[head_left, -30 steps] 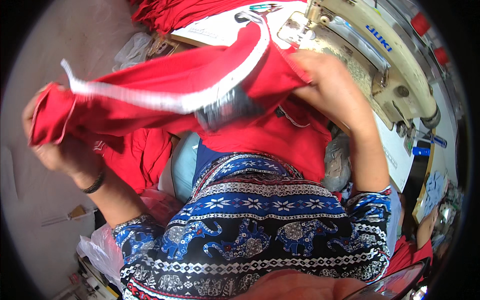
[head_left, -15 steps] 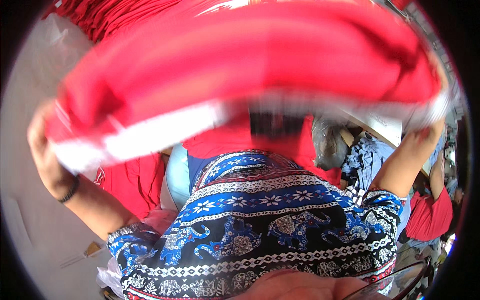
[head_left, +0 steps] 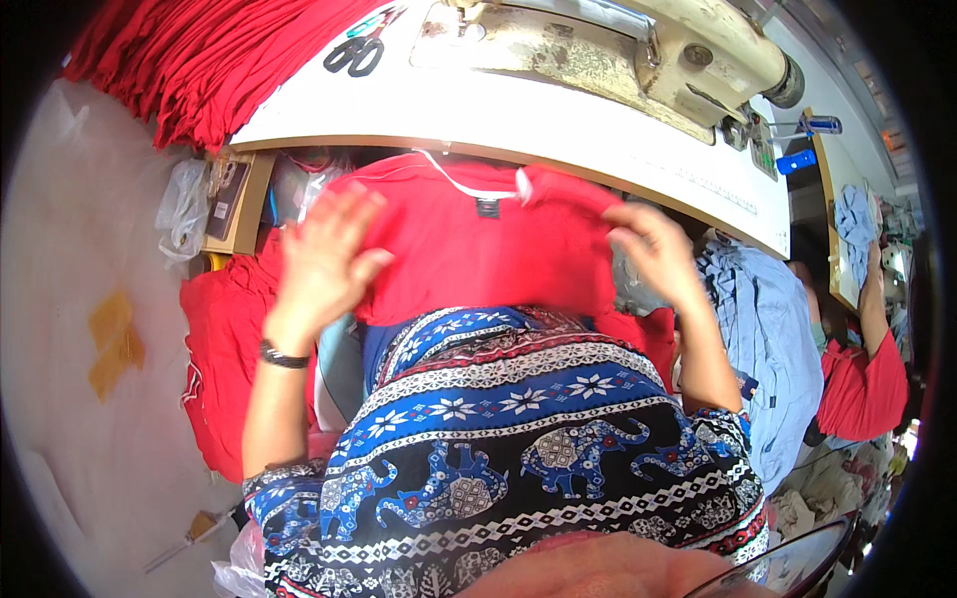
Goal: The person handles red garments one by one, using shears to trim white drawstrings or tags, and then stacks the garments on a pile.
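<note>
Fingers (head_left: 344,207) of the left hand (head_left: 329,261) stand apart and those of the right hand (head_left: 656,244) bend, grip unclear, at the red garment (head_left: 449,254) in the upper centre, seemingly a spreading-out step, the next move likely calling for smoothing its folds.

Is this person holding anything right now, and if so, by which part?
The left hand is open and holds nothing. The right hand is at the right edge of the red garment; whether it grips there is unclear.
</note>
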The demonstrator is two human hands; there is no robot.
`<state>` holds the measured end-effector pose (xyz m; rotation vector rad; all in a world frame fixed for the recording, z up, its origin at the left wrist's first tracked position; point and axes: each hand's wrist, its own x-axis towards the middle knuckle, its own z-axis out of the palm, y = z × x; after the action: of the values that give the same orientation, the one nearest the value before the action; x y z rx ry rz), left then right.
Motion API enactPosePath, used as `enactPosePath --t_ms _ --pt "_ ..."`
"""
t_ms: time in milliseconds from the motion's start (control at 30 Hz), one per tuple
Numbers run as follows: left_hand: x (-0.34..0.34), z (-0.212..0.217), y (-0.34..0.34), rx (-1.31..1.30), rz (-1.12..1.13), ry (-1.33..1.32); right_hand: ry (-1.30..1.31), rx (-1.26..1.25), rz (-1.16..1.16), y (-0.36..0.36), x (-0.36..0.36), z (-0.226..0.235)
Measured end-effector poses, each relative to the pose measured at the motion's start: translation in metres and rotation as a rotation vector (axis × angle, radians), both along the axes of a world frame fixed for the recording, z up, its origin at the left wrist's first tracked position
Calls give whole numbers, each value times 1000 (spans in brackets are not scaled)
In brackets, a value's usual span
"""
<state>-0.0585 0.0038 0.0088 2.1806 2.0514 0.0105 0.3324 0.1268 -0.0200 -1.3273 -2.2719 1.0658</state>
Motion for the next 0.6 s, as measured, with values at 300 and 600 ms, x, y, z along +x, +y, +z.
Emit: enactPosePath --t_ms 300,600 --pt "-1 -108 -57 168 466 -425 151 -388 -618 -70 18 -193" --pt "-6 -145 -74 12 1014 -1648 528 -1484 -640 -48 22 -184"
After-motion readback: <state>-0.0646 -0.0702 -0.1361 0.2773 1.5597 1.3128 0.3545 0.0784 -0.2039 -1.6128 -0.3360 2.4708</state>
